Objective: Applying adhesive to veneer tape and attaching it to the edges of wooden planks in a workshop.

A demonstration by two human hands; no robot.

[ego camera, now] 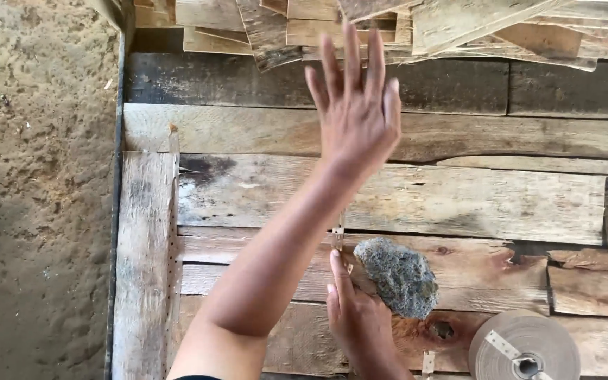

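2 hands over wooden boards (416,200); left hand (357,116) raised, fingers spread, empty; right hand (360,320) presses thin strip (338,238) beside grey stone (399,276), grip unclear; tape roll (526,346) near.

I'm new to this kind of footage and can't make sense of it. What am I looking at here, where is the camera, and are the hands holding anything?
There is no machine here: a person works with two bare hands. The single picture comes from a camera worn on their head, looking down at a rough table of wooden planks.

The left hand is raised above the planks with fingers spread wide, holding nothing. The right hand is lower, near the bottom edge, its forefinger stretched out along a thin metal strip and its side right beside a grey stone that lies on the planks. It does not seem to grip the stone.

At the bottom right lies a roll of tan tape. Along the top is a pile of thin wood pieces. To the left is a sandy floor.
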